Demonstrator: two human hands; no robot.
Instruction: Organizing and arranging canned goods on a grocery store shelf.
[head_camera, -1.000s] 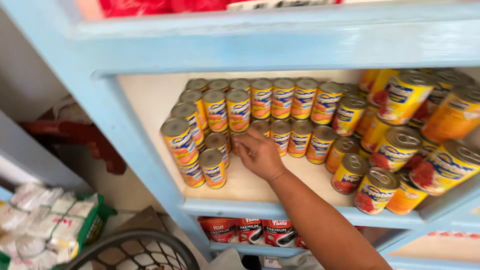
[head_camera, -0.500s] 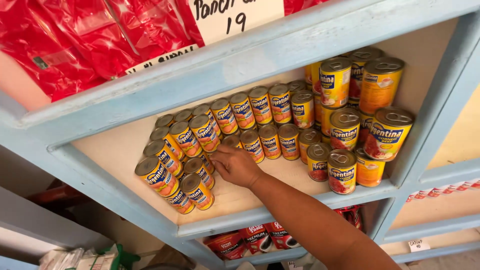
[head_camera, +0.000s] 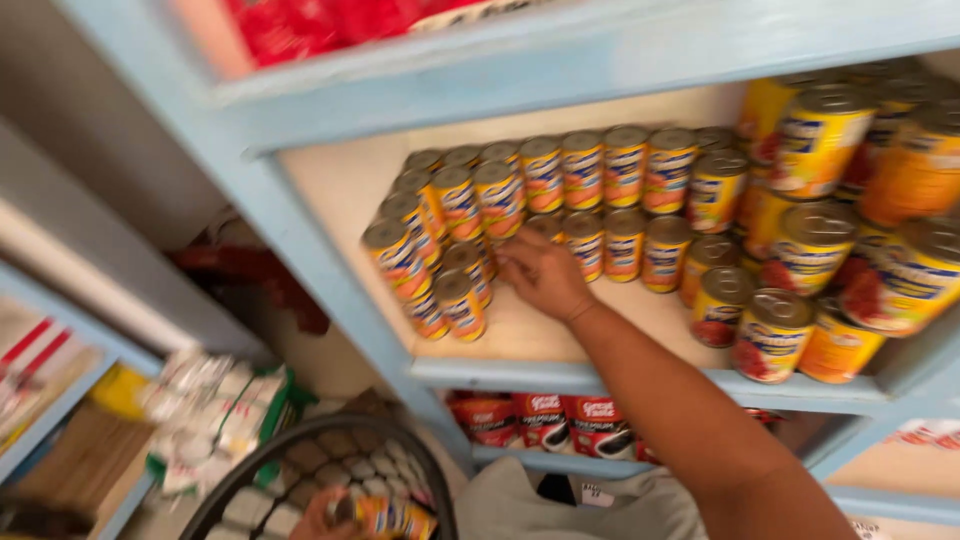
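We see small round tins (head_camera: 470, 215), metal-lidded with glossy yellow and orange wrappers, stacked two high on the pale board of a light blue painted wooden shelf (head_camera: 520, 375). Our right hand (head_camera: 540, 272) reaches in among them, fingers spread and lying against the lower tins at the front of the stack; motion blur keeps us from telling whether it grips one. To the right stand larger yellow cans (head_camera: 815, 245) with red pictures on them, crowding the shelf edge beside our forearm. At the bottom of the view, our left hand (head_camera: 325, 517) is closed around another yellow tin (head_camera: 385, 517), held just over a dark wire basket (head_camera: 300, 445) with packets inside. Red pouches (head_camera: 545, 420) sit on the shelf below, red wrappers (head_camera: 300, 25) on the one above, and white sachets (head_camera: 210, 410) lie to the left.
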